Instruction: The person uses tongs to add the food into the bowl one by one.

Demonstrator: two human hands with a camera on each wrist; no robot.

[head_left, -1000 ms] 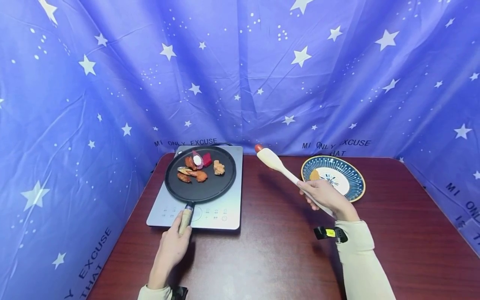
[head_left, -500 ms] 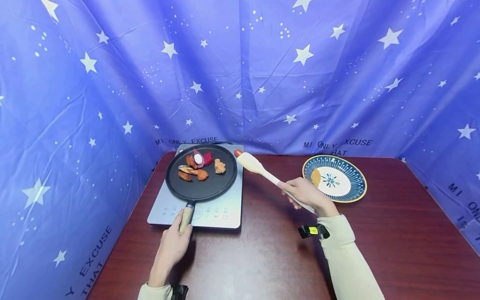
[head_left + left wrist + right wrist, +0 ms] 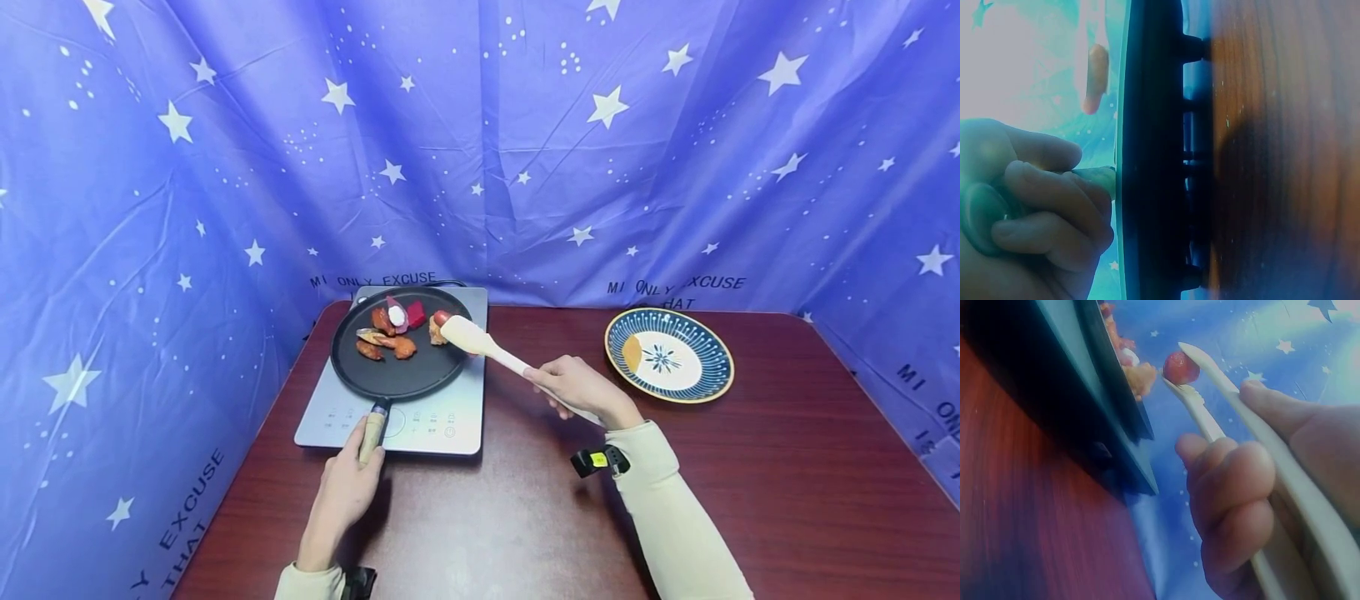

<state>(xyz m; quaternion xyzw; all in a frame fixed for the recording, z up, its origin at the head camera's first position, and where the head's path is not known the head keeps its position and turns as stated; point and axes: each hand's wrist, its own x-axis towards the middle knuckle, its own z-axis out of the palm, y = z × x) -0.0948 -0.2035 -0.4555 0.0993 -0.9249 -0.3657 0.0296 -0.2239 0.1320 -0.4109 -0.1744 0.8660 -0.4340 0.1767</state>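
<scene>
My left hand [image 3: 348,487] grips the wooden handle [image 3: 371,439] of a flat black frying pan [image 3: 397,379]. In the left wrist view its fingers [image 3: 1054,194] curl round that handle. My right hand [image 3: 573,387] holds cream-coloured tongs [image 3: 468,336], whose tips are over the pan's right side. Between the tips is a red, rounded food piece [image 3: 1181,367], held above the pan in the right wrist view. Inside the pan lie a lumpy golden-brown piece [image 3: 435,333], a dark red cube [image 3: 416,313], a mussel [image 3: 369,336] and several browned pieces [image 3: 403,348].
Beneath the pan is a silver induction cooker [image 3: 450,421] on the reddish-brown table [image 3: 510,517]. A blue-patterned plate [image 3: 712,367] stands at the right, with a golden-brown piece [image 3: 632,353] on it. A blue star curtain [image 3: 480,150] surrounds the table's back and sides.
My right hand has carried the tongs and the red food piece leftward from near the plate to over the pan. My left hand has stayed on the handle.
</scene>
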